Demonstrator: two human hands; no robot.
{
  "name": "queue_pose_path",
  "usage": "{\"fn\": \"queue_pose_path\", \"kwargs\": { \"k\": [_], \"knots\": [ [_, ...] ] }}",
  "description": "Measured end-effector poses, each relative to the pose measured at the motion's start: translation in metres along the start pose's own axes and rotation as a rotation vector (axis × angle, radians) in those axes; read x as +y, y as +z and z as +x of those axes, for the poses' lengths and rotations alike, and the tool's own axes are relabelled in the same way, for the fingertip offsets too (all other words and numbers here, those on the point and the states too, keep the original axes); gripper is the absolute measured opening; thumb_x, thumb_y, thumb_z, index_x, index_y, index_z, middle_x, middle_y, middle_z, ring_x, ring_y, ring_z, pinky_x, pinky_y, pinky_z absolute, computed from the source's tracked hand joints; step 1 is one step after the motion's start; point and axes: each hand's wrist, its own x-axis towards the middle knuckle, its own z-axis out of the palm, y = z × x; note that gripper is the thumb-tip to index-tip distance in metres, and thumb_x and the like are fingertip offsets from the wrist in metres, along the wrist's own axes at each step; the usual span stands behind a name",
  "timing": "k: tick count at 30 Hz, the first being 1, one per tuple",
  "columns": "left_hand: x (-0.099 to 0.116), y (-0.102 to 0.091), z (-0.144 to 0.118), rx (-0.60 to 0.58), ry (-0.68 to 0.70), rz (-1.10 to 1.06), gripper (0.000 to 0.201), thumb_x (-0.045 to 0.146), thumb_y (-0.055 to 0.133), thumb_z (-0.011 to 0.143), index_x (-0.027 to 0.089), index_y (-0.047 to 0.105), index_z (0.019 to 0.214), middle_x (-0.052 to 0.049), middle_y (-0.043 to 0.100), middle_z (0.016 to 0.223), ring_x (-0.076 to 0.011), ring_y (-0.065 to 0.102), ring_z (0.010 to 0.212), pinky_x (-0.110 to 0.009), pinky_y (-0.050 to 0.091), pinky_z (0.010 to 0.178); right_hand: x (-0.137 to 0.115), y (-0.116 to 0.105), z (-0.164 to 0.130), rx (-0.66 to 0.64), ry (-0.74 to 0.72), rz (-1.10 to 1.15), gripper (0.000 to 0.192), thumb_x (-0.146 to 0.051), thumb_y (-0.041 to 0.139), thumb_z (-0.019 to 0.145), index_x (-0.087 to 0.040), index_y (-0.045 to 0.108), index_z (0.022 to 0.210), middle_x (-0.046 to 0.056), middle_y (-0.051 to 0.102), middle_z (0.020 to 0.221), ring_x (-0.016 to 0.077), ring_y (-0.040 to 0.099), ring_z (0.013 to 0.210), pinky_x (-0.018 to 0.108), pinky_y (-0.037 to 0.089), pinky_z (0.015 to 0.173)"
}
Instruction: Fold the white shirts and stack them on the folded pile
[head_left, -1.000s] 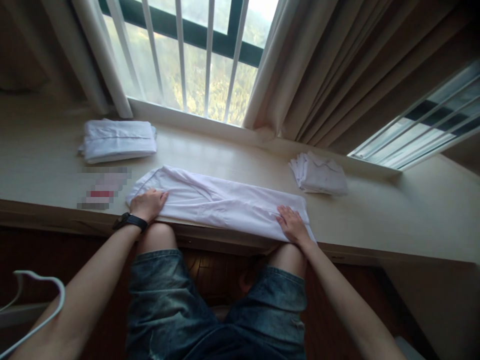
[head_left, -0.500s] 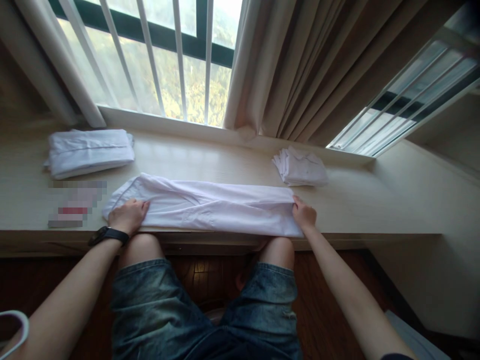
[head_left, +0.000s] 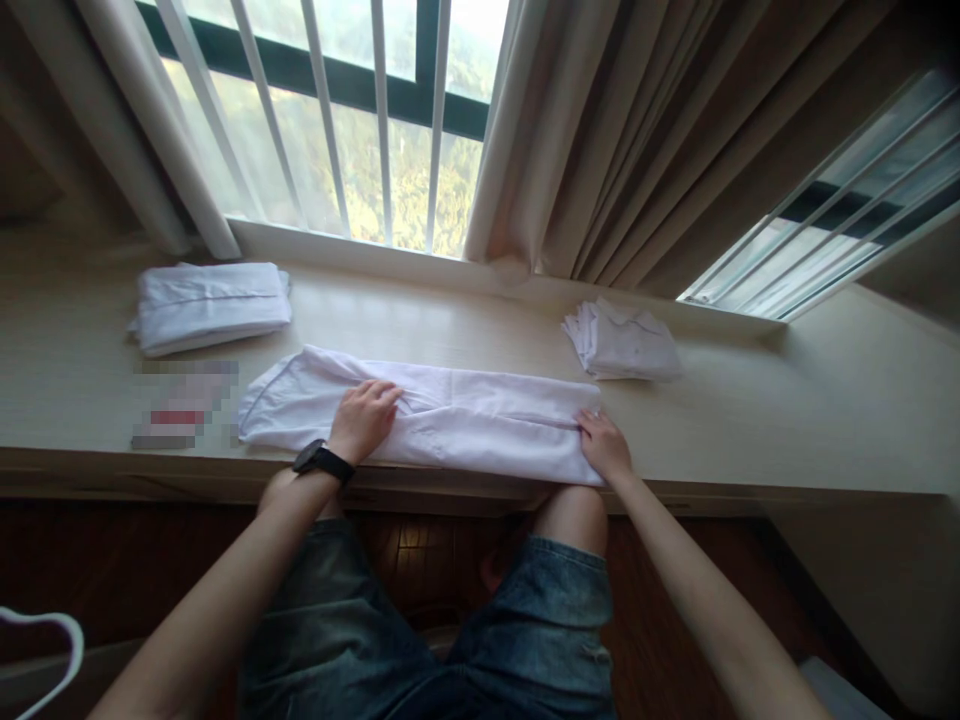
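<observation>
A white garment, which looks like a shirt (head_left: 480, 415), lies folded into a long strip along the front edge of the ledge (head_left: 720, 430). My left hand (head_left: 366, 415), with a black watch (head_left: 322, 460) on its wrist, rests on the cloth left of its middle, fingers stretched out over the creases. At the strip's right end, my right hand (head_left: 602, 445) lies on the cloth with its fingers extended. Neither hand appears to grip the fabric.
Folded white cloths (head_left: 210, 308) are stacked at the back left, and another folded white bundle (head_left: 624, 340) sits at the back right. A blurred flat item (head_left: 180, 408) lies left of the shirt. Behind are a barred window (head_left: 352, 130) and curtains (head_left: 637, 130).
My left hand has moved right from the garment's left end to near its middle, and its fingers have opened. My right hand has let go of the right edge and now lies on the cloth.
</observation>
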Motion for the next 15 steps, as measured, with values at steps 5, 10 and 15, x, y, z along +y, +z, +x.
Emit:
{"fn": "queue_pose_path", "kwargs": {
  "k": [5, 10, 15],
  "knots": [
    [0.036, 0.023, 0.032, -0.084, 0.08, -0.031, 0.029, 0.024, 0.051, 0.094, 0.025, 0.074, 0.112, -0.009, 0.07, 0.122, -0.0296, 0.053, 0.119, -0.047, 0.04, 0.098, -0.005, 0.013, -0.008, 0.117, 0.054, 0.052, 0.046, -0.019, 0.035, 0.097, -0.016, 0.067, 0.13, 0.007, 0.064, 0.138, 0.0278, 0.048, 0.137, 0.046, 0.039, 0.116],
    [0.037, 0.024, 0.038, 0.004, -0.053, -0.061, 0.037, 0.029, 0.04, 0.101, 0.027, 0.072, 0.119, -0.009, 0.073, 0.116, -0.03, 0.055, 0.108, -0.047, 0.041, 0.09, -0.008, 0.011, -0.011, 0.154, 0.109, 0.129, 0.044, -0.022, 0.037, 0.097, -0.017, 0.066, 0.129, 0.011, 0.063, 0.138, 0.0265, 0.052, 0.132, 0.048, 0.037, 0.116],
    [0.047, 0.017, 0.029, -0.007, -0.078, -0.062, 0.033, 0.025, 0.051, 0.091, 0.023, 0.076, 0.113, -0.01, 0.066, 0.134, -0.0342, 0.052, 0.121, -0.052, 0.041, 0.096, -0.014, 0.006, -0.01, 0.21, 0.179, 0.173, 0.041, -0.028, 0.042, 0.094, -0.015, 0.065, 0.125, 0.014, 0.062, 0.138, 0.0271, 0.054, 0.13, 0.044, 0.041, 0.113]
  ]
}}
